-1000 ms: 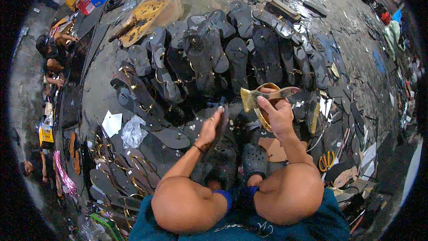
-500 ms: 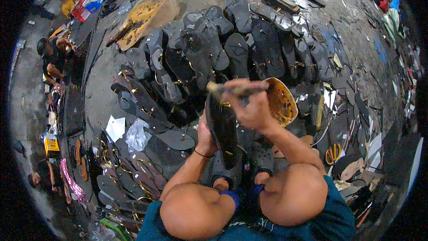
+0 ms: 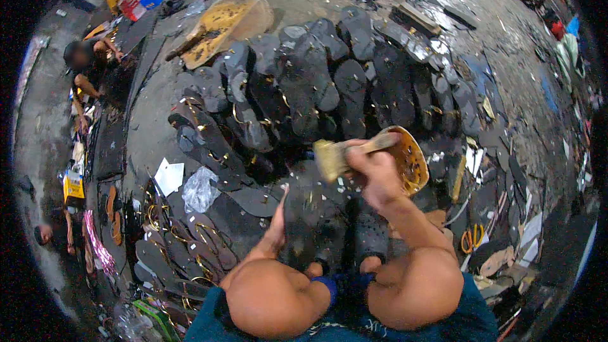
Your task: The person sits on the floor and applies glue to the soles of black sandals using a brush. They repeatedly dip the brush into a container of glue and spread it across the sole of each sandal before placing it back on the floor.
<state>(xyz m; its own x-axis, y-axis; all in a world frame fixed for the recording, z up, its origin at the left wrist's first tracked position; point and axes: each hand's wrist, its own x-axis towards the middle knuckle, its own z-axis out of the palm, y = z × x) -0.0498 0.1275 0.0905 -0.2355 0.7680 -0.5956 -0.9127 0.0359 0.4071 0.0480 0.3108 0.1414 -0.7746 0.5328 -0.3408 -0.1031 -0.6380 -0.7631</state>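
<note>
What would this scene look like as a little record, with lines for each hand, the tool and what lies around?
Left hand: seen edge-on, fingers pointing forward; whether it holds anything is unclear
Right hand: gripping a brush
Tool: brush with pale bristles pointing left, somewhat blurred
Container: open, yellow-brown inside, beside the right hand; contact unclear
Ahead: dark sandal soles laid close together
Left side: white paper, clear plastic bag
Right side: yellow-handled scissors
Others: a co-worker at the far left
</note>
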